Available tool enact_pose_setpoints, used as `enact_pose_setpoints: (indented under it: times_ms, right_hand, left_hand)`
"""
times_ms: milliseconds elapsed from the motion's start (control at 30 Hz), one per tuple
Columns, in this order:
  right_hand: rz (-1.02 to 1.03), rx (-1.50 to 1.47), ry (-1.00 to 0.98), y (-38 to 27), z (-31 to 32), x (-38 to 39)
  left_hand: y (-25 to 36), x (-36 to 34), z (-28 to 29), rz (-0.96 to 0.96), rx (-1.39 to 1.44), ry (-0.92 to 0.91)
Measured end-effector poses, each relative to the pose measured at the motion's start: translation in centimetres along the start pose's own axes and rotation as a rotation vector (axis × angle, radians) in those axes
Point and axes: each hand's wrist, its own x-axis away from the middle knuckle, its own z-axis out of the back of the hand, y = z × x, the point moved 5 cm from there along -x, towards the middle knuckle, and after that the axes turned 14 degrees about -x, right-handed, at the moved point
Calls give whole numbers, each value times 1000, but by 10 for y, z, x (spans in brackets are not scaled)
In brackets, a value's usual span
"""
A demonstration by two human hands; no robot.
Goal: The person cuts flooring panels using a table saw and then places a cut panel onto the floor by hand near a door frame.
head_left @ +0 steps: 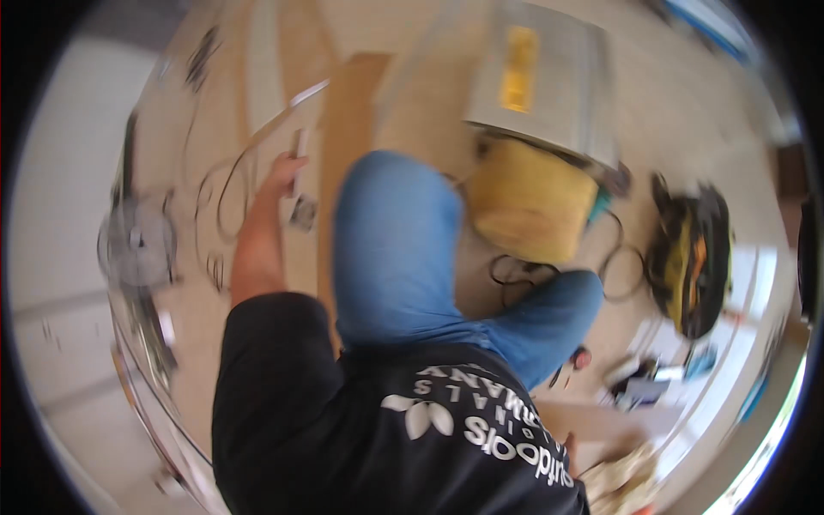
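My left arm reaches forward past the left side of my raised knee. My left hand (287, 173) is closed round a narrow, flat, pale piece (299, 144) that stands up out of the fist; blur hides its exact kind. Right beside it runs a long brown board (354, 103). A small dark-and-light patterned square (302, 213) lies on the floor just below the hand. Only a sliver of my right hand (572, 452) shows at the lower right, past my shirt and next to a crumpled beige cloth or bag (620, 477); its fingers are mostly hidden.
A grey metal case (558, 77) with a yellow label stands ahead, a yellowish block (532, 204) before it. To the right sits a black-and-yellow tool bag (691, 257). Cables (225, 202) trail across the floor. A round grey disc (137, 244) is at the left.
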Motion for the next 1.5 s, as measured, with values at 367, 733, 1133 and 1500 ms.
enact_pose_setpoints:
  times_ms: [367,733,1133,1500]
  right_hand:
    - [13,409,103,-206,231,-258]
    - [231,528,235,-388,200,-291]
    - [480,180,173,-489,126,-327]
    - [267,154,176,-474,115,-322]
  left_hand:
    - [-292,121,-30,603,-415,306]
    - [-232,142,-94,374,-493,343]
    - [-187,147,-138,431,-536,343]
    - [-238,132,-141,314,-631,327]
